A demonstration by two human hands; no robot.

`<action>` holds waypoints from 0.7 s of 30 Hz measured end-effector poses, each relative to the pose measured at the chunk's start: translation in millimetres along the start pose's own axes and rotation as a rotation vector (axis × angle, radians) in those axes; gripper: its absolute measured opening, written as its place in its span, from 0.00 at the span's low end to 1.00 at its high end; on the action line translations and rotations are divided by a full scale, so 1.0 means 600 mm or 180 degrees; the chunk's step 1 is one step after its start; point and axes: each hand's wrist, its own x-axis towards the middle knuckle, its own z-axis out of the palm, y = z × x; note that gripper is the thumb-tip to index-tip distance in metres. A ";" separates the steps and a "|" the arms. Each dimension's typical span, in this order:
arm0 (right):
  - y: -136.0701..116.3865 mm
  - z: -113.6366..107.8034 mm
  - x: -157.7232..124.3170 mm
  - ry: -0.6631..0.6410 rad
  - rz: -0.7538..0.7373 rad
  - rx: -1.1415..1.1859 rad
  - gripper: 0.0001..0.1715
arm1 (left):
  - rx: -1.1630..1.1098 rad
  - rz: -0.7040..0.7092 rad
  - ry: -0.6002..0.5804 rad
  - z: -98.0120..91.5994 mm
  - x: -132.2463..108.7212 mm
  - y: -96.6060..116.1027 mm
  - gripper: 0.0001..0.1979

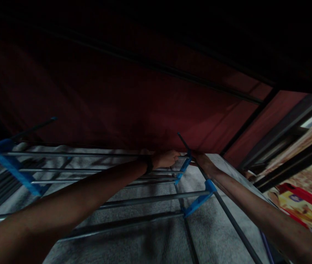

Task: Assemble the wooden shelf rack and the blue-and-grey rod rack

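A rack of grey metal tubes (156,199) and blue plastic connectors (199,203) lies on a grey cloth-like surface (161,245). My left hand (164,159), with a dark band at the wrist, is closed around the far tube (90,155) close to its right end. That end meets a far right blue connector (183,169). On the other side of this connector, my right hand (204,164) grips at its top, its fingertips partly hidden in shadow. A slanting grey pole (234,222) passes in front of the right hand and through the nearer connector.
Behind the rack hangs a dark red fabric wall (145,110) with dark frame bars. Another blue connector (18,170) joins the tubes at left, near several loose grey tubes (4,190). A red and yellow package (307,209) stands at far right.
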 end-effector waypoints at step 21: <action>0.006 0.006 0.001 -0.0068 -0.0174 -0.0191 0.19 | -0.0822 -0.0131 -0.0427 -0.023 0.008 0.008 0.12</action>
